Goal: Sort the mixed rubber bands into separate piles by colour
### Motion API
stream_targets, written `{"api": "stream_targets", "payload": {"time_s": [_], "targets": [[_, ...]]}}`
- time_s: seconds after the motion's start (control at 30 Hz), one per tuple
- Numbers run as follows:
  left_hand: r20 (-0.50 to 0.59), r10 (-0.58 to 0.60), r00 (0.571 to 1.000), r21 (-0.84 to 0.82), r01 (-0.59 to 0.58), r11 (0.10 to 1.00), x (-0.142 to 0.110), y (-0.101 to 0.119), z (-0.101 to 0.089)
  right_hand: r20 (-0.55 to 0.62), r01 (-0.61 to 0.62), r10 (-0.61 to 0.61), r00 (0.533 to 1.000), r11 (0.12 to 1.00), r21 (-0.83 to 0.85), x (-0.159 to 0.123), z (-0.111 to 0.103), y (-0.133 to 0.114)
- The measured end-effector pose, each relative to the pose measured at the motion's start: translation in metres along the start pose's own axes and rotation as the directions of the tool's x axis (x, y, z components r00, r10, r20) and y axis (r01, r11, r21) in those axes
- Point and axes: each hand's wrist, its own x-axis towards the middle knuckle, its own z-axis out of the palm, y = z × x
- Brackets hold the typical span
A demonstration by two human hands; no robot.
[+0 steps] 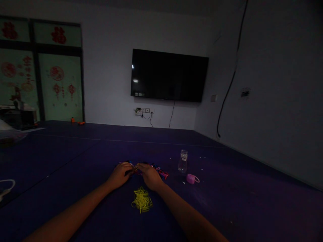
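On the dark blue-purple surface lies a spread-out pile of small multicoloured bands, mostly pink, red and blue. Both hands are over this pile with their fingertips almost meeting. My left hand has its fingers curled inward; my right hand points left, its fingers pressed together. What lies between the fingertips of either hand is too dark and small to name. Nearer to me, between my forearms, sits a separate heap of yellow rubber bands, touched by neither hand.
Right of the hands stands a clear bottle without its cap; a pink cap with a loop lies beside it. Small white scraps are scattered nearby. A white cable or handle shows at far left. A television hangs on the far wall.
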Motion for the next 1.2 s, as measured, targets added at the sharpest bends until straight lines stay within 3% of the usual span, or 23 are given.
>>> {"api": "stream_targets", "payload": {"time_s": [0.17, 0.6, 0.97, 1.2], "targets": [[-0.021, 0.03, 0.999, -0.01, -0.031, 0.999, -0.002, 0.0, 0.001, 0.028, -0.054, 0.054, 0.998, 0.999, -0.01, 0.001, 0.001, 0.0], [0.065, 0.04, 0.997, 0.049, -0.043, 0.998, 0.0, 0.001, 0.001, 0.028, -0.128, 0.131, 0.991, 0.987, -0.097, 0.001, -0.001, -0.001], [-0.001, 0.012, 1.0, -0.001, -0.012, 1.0, -0.001, 0.008, -0.003, -0.016, -0.132, 0.131, 0.991, 0.982, -0.134, 0.001, 0.004, 0.006], [-0.082, 0.044, 0.996, -0.021, -0.045, 0.999, -0.002, 0.006, -0.002, 0.019, -0.139, 0.142, 0.99, 0.982, -0.128, 0.001, -0.001, 0.003]]}}
